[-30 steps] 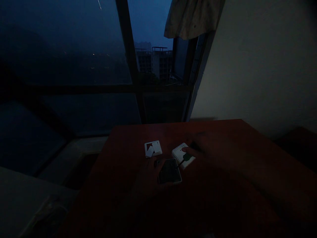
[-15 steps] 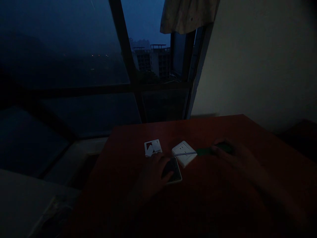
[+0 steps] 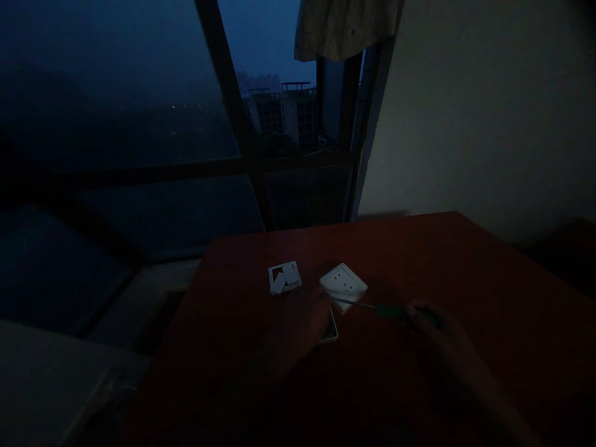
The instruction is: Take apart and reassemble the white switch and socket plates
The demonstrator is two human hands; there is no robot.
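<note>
Right hand (image 3: 436,330): closed around the green handle of a screwdriver, with the thumb and fingers wrapped near the handle's rear end.
Screwdriver (image 3: 387,311): reaches leftward from the right hand, almost level, its thin metal shaft passing in front of the socket; the tip ends at the left hand's fingertips, and whether it touches them is too dark to tell.
Left hand (image 3: 305,318): fingers bent and drawn together over the open box, back of the hand upward; how far it is open, and whether it grips the box or the screwdriver's tip, cannot be told.
Box (image 3: 331,334): under the left hand and mostly covered by it, with a pale rim and a dark inside showing at the hand's right edge.
Socket (image 3: 343,284): just beyond the left hand and to its right, a white block with slots in its upper face, lying turned cornerwise.
Frame (image 3: 282,266): beyond the left hand and a little to its left, square and white, flat.
White pieces (image 3: 284,279): at least two, lying askew across the frame's opening.
Table (image 3: 395,248): reddish brown, beneath both hands.
Window (image 3: 162,130): beyond the left hand, dim blue, past the table's far edge.
Wall (image 3: 484,118): pale, beyond the right hand.
</note>
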